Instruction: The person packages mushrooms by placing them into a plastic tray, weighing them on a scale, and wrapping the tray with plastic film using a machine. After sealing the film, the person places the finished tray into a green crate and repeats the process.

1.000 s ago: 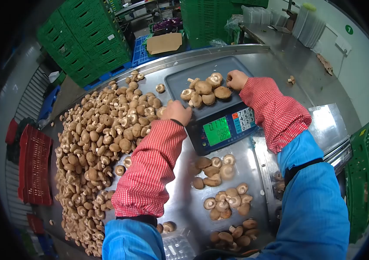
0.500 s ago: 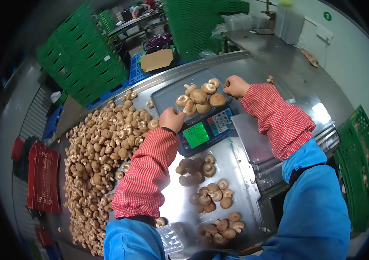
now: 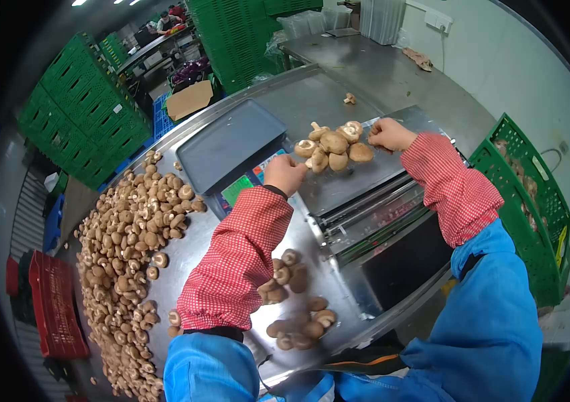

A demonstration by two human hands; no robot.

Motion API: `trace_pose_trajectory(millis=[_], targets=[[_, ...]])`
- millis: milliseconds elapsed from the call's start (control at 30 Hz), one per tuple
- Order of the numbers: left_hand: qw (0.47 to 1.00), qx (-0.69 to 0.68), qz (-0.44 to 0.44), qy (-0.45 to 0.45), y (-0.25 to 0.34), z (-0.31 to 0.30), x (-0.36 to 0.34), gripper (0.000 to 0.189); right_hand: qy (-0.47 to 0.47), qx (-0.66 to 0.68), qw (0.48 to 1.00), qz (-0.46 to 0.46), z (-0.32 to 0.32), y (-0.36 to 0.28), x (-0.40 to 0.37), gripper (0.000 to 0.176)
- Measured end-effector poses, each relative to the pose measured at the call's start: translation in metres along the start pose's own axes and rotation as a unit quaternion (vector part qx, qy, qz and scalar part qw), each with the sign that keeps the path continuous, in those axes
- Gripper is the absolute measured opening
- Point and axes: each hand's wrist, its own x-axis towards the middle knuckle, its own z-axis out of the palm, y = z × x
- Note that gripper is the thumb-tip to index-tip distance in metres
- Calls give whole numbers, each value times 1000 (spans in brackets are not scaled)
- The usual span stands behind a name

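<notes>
Between my two hands is a cluster of shiitake mushrooms (image 3: 334,142), moving as one over the metal surface right of the scale. They appear to sit in a clear tray whose edges barely show. My left hand (image 3: 285,175) pinches its left end, and my right hand (image 3: 392,135) has its fingers closed at the right end. To the left is the digital scale (image 3: 231,151), its grey platform bare; my left hand partly covers its keypad. Nearer me lie two smaller mushroom groups, one (image 3: 285,275) beyond the other (image 3: 304,328), partly behind my left sleeve.
A large pile of loose shiitakes (image 3: 124,248) covers the table's left side. A wrapping-type machine with rollers (image 3: 379,218) stands at the right. Green crates (image 3: 84,107) are stacked at the back left. A green crate (image 3: 553,221) leans right; a red crate (image 3: 57,305) stands left.
Both hands have carried the mushroom cluster off the scale platform and to the right. The camera view has turned right as well, so the scale and pile appear further left.
</notes>
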Motion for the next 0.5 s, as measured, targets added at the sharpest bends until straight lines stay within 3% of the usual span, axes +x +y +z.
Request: trace_pose_trajectory(millis=[133, 267, 500], targets=[[999, 34, -20, -3, 21, 48, 8, 24, 23, -45, 995, -89, -28, 54, 3, 15], [996, 27, -80, -33, 35, 64, -4, 27, -12, -91, 991, -100, -36, 83, 0, 22], [991, 47, -121, -15, 56, 67, -40, 27, -26, -134, 983, -125, -46, 81, -34, 26]])
